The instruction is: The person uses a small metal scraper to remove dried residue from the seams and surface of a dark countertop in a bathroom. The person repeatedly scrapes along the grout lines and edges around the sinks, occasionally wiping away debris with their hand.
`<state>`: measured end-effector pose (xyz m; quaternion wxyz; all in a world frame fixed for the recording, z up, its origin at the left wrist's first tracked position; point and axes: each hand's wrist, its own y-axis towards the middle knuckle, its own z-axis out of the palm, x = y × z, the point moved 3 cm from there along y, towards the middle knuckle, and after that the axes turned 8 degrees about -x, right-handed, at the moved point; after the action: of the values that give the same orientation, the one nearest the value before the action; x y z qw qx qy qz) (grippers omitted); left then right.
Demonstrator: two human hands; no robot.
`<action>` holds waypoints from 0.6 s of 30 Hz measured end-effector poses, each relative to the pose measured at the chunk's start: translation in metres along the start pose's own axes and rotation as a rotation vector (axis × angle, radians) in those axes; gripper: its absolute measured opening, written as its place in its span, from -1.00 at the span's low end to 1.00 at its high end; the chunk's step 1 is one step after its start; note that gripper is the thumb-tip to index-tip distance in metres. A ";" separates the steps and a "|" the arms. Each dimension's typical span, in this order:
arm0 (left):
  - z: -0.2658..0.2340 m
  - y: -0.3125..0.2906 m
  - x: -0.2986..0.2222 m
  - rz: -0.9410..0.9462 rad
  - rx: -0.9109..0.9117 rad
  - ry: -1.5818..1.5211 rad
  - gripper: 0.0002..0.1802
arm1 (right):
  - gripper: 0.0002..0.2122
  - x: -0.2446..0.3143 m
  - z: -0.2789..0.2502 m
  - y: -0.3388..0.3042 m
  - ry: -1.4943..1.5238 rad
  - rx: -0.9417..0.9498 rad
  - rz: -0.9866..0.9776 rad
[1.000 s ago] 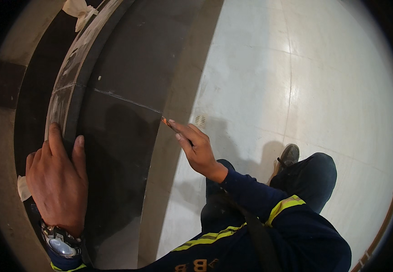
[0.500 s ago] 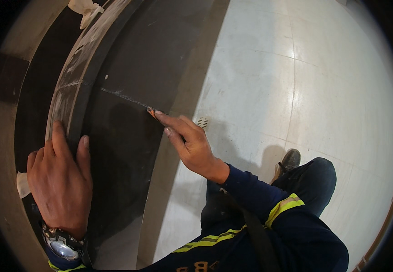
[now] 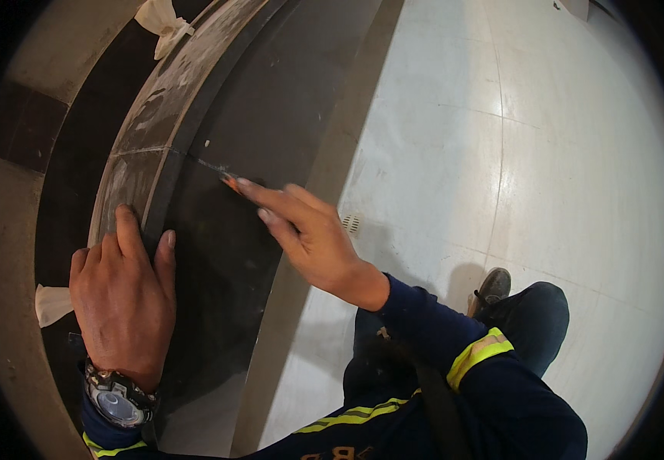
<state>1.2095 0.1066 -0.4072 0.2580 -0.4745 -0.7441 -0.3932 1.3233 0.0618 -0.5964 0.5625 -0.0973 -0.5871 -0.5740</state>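
Note:
A small orange-and-dark knife-like tool (image 3: 231, 182) is pinched in my right hand (image 3: 318, 238), closed around it. Its tip touches a pale joint line (image 3: 206, 164) that runs across the dark stone slab (image 3: 271, 115); my fingers hide most of its length. At the left, my left hand (image 3: 123, 307) lies palm down with its fingers stretched out, holding nothing. Its index fingertip presses on the raised, dusty stone edge (image 3: 129, 184) bordering the slab, while the thumb rests apart on the dark side. A watch (image 3: 119, 400) is on the left wrist.
White cloth-like pieces (image 3: 161, 23) hang at the far left edge, with another (image 3: 51, 305) beside my left hand. A small slotted drain cover (image 3: 351, 224) sits in the pale floor (image 3: 439, 153), right of the slab. My shoe (image 3: 493, 285) stands there.
My right hand has drawn the tool leftward along the joint line, closer to the raised edge. My left hand stays on the edge. The whole view has shifted slightly.

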 end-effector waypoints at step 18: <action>0.008 0.000 0.005 0.051 -0.067 -0.023 -0.51 | -0.64 0.007 -0.001 0.016 -0.001 0.057 0.037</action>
<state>1.2076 0.1162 -0.4079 0.2432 -0.5061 -0.7212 -0.4057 1.3338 0.0622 -0.5818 0.5753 -0.0924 -0.6015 -0.5466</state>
